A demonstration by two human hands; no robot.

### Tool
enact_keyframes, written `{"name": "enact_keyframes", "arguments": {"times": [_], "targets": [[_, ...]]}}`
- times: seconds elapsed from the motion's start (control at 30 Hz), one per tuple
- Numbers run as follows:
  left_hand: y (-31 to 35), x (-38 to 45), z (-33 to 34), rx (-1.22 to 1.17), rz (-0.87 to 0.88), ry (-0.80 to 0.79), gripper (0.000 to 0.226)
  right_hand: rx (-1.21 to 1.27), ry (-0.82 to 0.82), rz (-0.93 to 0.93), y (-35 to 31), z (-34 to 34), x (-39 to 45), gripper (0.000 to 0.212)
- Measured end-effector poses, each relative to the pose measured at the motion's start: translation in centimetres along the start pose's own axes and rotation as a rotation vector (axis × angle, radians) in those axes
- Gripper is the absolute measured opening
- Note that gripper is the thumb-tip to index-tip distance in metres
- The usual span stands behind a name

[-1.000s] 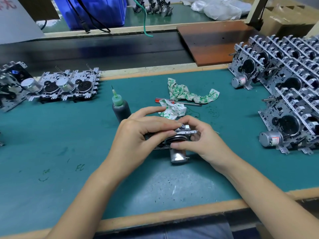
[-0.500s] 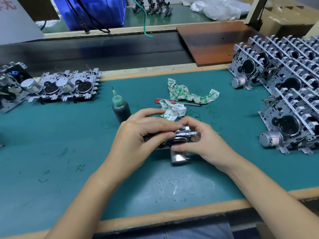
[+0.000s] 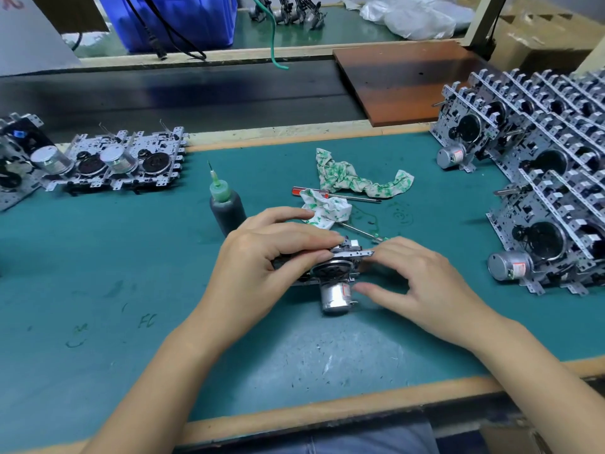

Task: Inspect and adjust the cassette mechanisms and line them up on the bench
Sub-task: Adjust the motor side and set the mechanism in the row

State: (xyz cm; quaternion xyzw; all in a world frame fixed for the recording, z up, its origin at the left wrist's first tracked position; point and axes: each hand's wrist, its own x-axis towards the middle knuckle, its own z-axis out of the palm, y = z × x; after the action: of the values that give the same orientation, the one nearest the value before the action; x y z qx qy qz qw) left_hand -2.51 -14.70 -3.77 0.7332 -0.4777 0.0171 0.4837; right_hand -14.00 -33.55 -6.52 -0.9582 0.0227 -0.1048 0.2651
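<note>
A metal cassette mechanism [image 3: 334, 270] with a silver motor hanging below it is held over the middle of the green mat. My left hand [image 3: 262, 257] grips its left and top edge, fingers curled over the plate. My right hand [image 3: 422, 283] hovers just right of it with relaxed, spread fingers; the index tip is at the plate's right end and the thumb is near the motor. A row of mechanisms [image 3: 114, 162] lies flat at the bench's far left. Several more mechanisms [image 3: 540, 152] lean in stacked rows at the right.
A dark bottle with a green needle tip [image 3: 226, 208] stands just behind my left hand. A patterned cloth [image 3: 353, 178], a red-handled screwdriver [image 3: 337, 195] and a second thin tool lie behind the held mechanism. A brown board [image 3: 402, 77] sits on the dark belt beyond.
My right hand has let go of the mechanism's right side and drawn back to the right, fingers opening. My left hand keeps its grip in the same place.
</note>
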Motion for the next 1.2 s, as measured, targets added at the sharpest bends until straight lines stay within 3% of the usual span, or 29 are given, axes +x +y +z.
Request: {"name": "enact_keyframes", "arguments": {"times": [0.23, 0.4, 0.47, 0.57, 0.73, 1.2], "targets": [[0.1, 0.1, 0.0, -0.01, -0.01, 0.003, 0.02, 0.032, -0.016, 0.019, -0.2, -0.2, 0.0, 0.038], [0.0, 0.0, -0.1, -0.015, -0.014, -0.01, 0.02, 0.535, -0.002, 0.157, -1.5, 0.5, 1.2, 0.05], [0.0, 0.0, -0.2, -0.012, -0.018, -0.016, 0.021, 0.697, -0.015, 0.155, -2.5, 1.4, 1.9, 0.043], [0.1, 0.0, -0.3, -0.015, -0.028, -0.024, 0.022, 0.799, 0.016, 0.178, -3.1, 2.0, 2.4, 0.031], [0.1, 0.0, -0.2, -0.016, -0.024, -0.013, 0.021, 0.981, 0.023, 0.226, -3.0, 2.1, 2.5, 0.04], [0.2, -0.1, -0.2, -0.035, -0.044, -0.025, 0.022, 0.981, 0.014, 0.138, -3.0, 2.5, 2.5, 0.031]]}}
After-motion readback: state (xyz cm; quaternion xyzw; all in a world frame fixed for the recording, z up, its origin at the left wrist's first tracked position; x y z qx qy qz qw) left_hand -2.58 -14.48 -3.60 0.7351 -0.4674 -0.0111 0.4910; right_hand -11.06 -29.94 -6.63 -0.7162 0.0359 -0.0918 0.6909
